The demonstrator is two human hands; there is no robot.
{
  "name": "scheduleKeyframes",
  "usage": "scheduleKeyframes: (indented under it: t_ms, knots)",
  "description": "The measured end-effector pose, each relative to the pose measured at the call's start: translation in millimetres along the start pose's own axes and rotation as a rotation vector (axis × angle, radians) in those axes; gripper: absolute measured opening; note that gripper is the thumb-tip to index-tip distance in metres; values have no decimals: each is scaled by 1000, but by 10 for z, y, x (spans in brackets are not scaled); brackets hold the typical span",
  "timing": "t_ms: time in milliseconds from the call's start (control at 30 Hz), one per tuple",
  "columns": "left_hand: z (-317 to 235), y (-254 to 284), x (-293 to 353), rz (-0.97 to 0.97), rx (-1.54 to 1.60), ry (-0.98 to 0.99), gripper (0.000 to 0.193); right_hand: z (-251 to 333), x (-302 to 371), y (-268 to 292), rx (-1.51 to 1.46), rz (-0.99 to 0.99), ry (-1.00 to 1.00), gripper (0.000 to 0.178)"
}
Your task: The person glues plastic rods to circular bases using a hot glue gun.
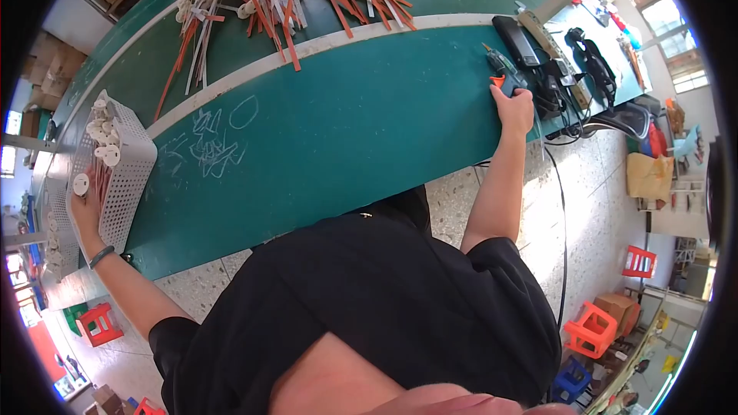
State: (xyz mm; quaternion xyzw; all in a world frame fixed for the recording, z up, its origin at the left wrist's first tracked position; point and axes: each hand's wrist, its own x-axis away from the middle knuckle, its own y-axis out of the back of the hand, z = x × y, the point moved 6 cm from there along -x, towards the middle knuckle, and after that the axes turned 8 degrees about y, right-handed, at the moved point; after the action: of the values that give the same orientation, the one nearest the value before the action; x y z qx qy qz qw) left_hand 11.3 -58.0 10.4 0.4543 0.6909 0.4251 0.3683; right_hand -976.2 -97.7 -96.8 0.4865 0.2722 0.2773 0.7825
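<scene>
Hot-glue gun: occupying the tabletop's right end, probably weighing little, feeling rigid; handle offering safest hold. Right hand: gripping that handle. Left hand: lying against white disc beside perforated basket; pinching unclear.

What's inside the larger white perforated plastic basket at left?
Inside the basket, cream round-headed pieces and thin reddish strips show; whatever lies beneath them is covered and can't be seen.
</scene>
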Motion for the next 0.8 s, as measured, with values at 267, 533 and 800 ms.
scheduleKeyframes:
  t_ms: [267, 533, 800]
  knots:
    - [-708, 972, 426, -772, 278, -181, 33, 355, 536, 85, -1238, 66, 166, 52]
    - [-3976, -624, 1096, -70, 167, -635, 33, 1432, 1806, 9, -1676, 881, 147, 29]
    - [-4811, -1588, 1544, 3, -239, -1001, 7, 2099, 2568, -81, -1544, 1090, 150, 45]
